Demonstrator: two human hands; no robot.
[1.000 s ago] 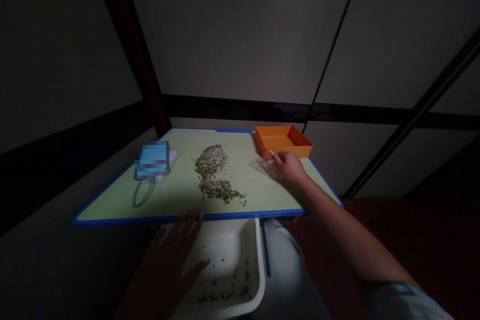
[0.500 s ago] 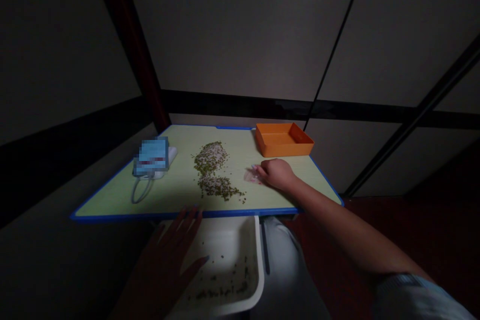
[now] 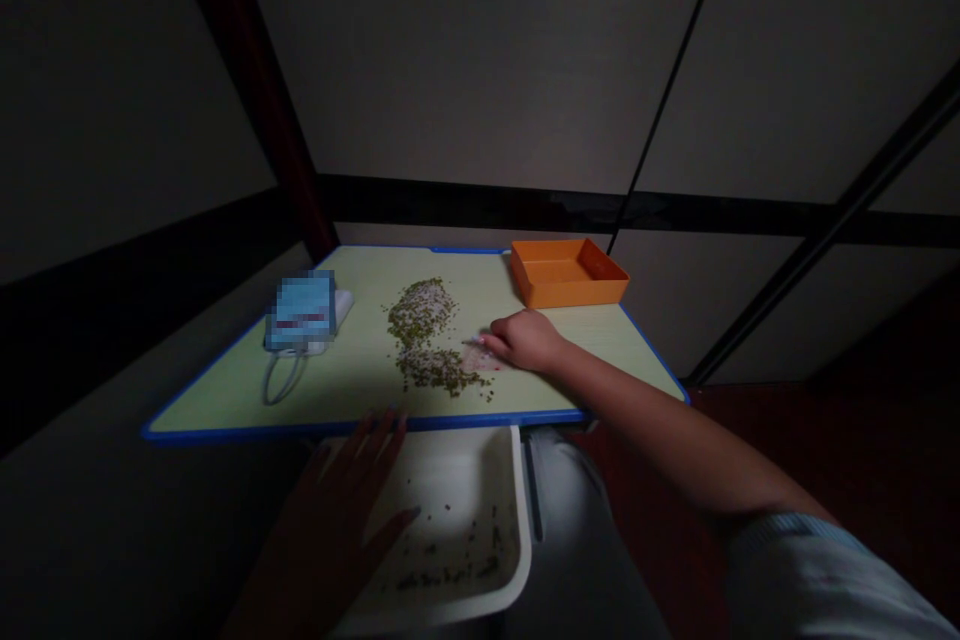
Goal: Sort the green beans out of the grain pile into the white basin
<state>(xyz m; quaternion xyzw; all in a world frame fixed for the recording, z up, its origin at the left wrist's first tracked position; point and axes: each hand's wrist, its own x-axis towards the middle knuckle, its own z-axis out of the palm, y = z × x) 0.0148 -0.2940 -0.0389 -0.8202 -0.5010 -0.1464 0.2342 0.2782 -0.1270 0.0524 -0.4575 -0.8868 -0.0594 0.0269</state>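
Note:
A pile of small green and white grains (image 3: 427,335) lies in the middle of a pale green table with a blue edge (image 3: 225,390). My right hand (image 3: 525,340) rests on the table just right of the pile, fingers closed on a small clear pale thing (image 3: 474,357) at the pile's edge. Below the table's front edge my left hand (image 3: 337,510) grips the left rim of a white tray (image 3: 510,500), fingers spread over the rim. The tray holds a scatter of grains.
An orange box (image 3: 568,272) stands at the table's back right corner. A blue packet on a white device with a looped cable (image 3: 304,315) lies at the left. Dark wall panels rise behind the table. My lap shows under the tray.
My right hand has slid left across the table, from just in front of the orange box to the right edge of the grain pile, bringing the clear thing along. The left hand stays on the tray.

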